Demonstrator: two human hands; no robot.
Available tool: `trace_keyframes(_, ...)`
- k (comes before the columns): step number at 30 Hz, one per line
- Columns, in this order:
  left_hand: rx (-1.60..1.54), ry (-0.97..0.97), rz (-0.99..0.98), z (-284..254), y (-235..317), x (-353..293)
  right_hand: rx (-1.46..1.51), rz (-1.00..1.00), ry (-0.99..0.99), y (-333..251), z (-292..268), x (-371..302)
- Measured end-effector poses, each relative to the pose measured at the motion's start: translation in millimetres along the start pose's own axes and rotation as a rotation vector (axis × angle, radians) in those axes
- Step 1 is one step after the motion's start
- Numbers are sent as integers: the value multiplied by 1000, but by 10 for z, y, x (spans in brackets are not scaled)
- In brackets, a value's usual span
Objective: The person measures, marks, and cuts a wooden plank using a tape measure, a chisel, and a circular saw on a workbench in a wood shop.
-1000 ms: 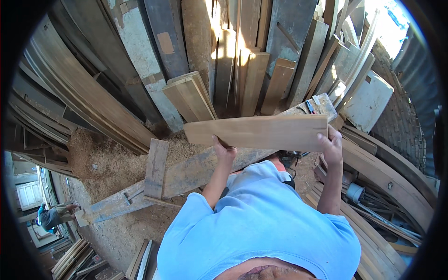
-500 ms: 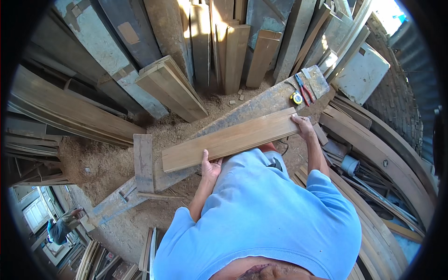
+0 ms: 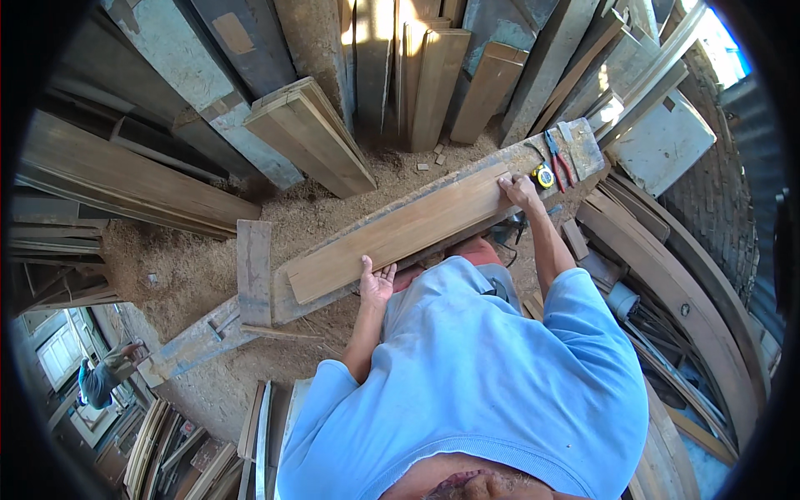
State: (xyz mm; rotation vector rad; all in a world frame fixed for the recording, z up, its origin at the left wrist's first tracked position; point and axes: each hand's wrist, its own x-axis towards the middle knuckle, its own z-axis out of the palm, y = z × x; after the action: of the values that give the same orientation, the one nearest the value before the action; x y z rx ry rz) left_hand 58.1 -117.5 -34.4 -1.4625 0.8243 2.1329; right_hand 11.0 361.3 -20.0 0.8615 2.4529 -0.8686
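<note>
A long light-brown wooden board (image 3: 408, 229) lies slantwise along the top of a narrow workbench (image 3: 287, 310). My right hand (image 3: 522, 192) is closed around the board's right end. Near the board's left end, my left hand (image 3: 377, 282) touches the near edge, its thumb and fingers stretched out and apart. Just right of my right hand, a yellow tape measure (image 3: 543, 176) and red-handled pliers (image 3: 563, 163) rest on the bench.
Boards (image 3: 317, 137) lean upright beyond the bench. Sawdust (image 3: 187, 279) covers the ground. A short plank (image 3: 254, 271) crosses the bench's left part. Curved timbers (image 3: 667, 267) are stacked at right. Another person (image 3: 102, 379) is at the far lower left.
The board has come down flat onto the bench. My left hand's fingers, hidden beneath it before, now show at its near edge. My right hand has shifted slightly left and farther away.
</note>
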Motion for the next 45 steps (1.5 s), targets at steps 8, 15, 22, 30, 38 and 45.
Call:
trace_keyframes(8, 1031, -183, 13, 10, -125, -225, -156, -64, 134, -293, -84, -124)
trace_keyframes(15, 2318, -186, 1082, 981, 112, -598, -134, 69, 51, 61, -11, -196)
trace_keyframes(22, 2562, -196, 910, 1231, 296, -382, -91, -7, 132, 184, 323, -42)
trace_keyframes(30, 2554, -183, 876, 1272, 317, -380, -99, -9, 186, 113, 280, -141)
trace_keyframes(38, 2462, -242, 1011, 1057, 431, -349, -206, -103, 138, 347, 510, -28)
trace_keyframes(45, 2454, -273, 960, 1060, 500, -343, -139, -137, 308, 482, 588, -20)
